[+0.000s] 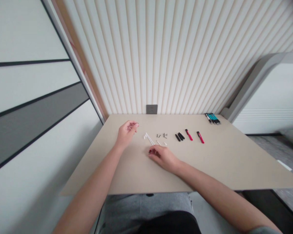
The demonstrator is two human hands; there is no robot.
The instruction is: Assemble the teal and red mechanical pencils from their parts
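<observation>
My left hand (127, 132) is raised a little over the left part of the table, thumb and fingers pinched together. Whatever sits in that pinch is too small to name. My right hand (164, 158) rests on the tabletop with its fingers curled inward; a small dark spot shows at the fingertips, and I cannot tell what it is. Just beyond it lie thin white sticks (149, 139) that look like pen refills, with small white pieces (145, 136) at their left. Several small metal parts (164, 135) are scattered to the right of these.
Several black pen parts (179, 136) lie right of the metal bits. Two red-and-black pen pieces (188, 134) follow. Several teal, white and black pens (213, 118) sit at the back right edge. A ribbed wall with a socket (151, 109) bounds the beige table (224, 165).
</observation>
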